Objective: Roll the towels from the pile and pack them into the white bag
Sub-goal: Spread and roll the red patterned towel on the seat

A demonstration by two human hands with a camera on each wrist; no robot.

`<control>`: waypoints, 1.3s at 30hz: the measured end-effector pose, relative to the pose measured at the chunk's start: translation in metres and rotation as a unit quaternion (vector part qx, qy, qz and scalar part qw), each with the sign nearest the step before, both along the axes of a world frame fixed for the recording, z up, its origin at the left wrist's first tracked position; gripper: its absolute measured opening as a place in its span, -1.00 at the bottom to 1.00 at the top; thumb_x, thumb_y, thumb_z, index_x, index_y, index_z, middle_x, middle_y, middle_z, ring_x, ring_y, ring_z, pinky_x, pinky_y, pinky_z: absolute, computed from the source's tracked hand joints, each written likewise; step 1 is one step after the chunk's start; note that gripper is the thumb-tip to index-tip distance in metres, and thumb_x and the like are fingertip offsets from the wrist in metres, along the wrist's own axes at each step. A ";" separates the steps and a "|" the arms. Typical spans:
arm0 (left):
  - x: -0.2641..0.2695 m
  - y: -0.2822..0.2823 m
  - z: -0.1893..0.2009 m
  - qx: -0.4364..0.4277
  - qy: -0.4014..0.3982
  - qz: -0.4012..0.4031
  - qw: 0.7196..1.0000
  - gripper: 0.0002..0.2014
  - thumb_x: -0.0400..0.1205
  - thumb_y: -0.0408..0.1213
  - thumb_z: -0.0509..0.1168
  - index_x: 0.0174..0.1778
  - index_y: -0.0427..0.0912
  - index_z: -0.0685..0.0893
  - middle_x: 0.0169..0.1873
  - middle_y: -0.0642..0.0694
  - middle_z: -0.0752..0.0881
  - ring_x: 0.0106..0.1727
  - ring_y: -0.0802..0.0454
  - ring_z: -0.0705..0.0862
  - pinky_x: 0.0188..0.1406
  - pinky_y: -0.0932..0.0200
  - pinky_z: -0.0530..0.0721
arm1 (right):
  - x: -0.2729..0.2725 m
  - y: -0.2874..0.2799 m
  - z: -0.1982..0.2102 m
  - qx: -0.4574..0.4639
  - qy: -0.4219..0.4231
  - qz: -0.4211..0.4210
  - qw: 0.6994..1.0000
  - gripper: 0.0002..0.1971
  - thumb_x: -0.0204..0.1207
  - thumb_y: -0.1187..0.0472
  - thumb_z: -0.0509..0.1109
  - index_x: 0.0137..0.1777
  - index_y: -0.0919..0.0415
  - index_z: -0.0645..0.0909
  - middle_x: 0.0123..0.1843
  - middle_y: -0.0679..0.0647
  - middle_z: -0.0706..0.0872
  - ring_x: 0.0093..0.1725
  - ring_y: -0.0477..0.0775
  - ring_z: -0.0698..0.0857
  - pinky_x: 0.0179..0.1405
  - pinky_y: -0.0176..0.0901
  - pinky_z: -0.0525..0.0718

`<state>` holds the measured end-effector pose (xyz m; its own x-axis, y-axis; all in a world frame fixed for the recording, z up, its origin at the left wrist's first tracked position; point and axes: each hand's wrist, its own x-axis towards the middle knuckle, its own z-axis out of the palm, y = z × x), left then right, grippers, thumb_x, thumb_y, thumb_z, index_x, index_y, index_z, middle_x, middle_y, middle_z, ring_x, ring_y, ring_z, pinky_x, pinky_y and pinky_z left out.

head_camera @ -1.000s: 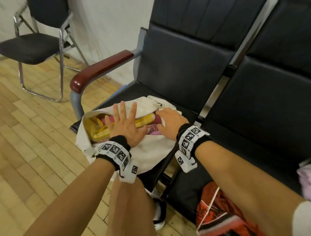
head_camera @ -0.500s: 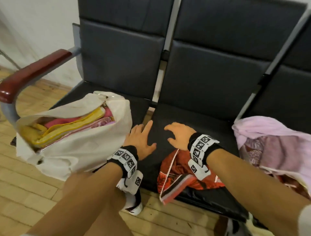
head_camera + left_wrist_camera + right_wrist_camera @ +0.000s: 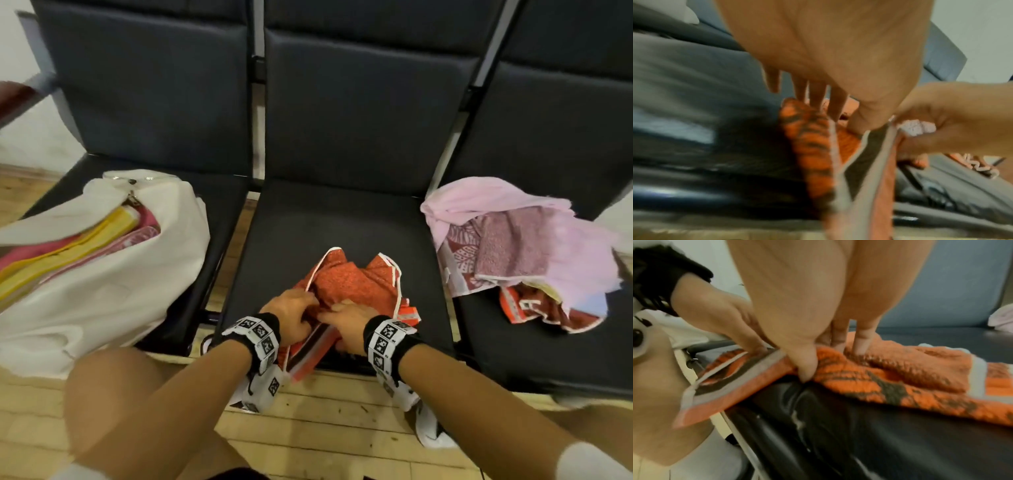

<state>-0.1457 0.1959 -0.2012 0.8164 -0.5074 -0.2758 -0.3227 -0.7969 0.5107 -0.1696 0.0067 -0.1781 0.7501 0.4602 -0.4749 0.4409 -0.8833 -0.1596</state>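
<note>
Both my hands have come off the bare middle seat and onto the red towel, which lay under my right wrist half a second ago; a second ago they were still pressing into the white bag. My left hand curls its fingers onto the towel's near-left edge, and my right hand pinches the striped hem just beside it, the two hands almost touching. The towel sits bunched at the front of the middle seat, its striped end hanging over the seat's front lip.

The right wrist view shows what the head view hides: my thumb is tucked under the hem against the seat while my fingers press down on the pile from above. The left wrist view, blurred, shows my left fingers reaching down onto the folded edge, and my right hand beside them gripping the white-bordered hem.

Farther off, the white bag lies open on the left seat, with yellow and pink rolled towels showing in its mouth. On the right seat, well apart from my hands, lies the pile of pink and patterned towels.
</note>
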 end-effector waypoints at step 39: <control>0.049 0.032 0.153 0.008 -0.207 0.146 0.967 -0.85 0.59 -0.12 0.33 0.06 0.04 0.59 0.00 0.09 0.52 -0.02 -0.07 0.66 0.03 -0.08 0.66 | 0.042 -0.089 0.081 0.224 -0.133 -0.193 0.946 -0.86 0.60 0.04 0.42 0.01 0.10 0.69 -0.04 0.08 0.78 0.00 0.17 0.72 0.01 -0.10 0.59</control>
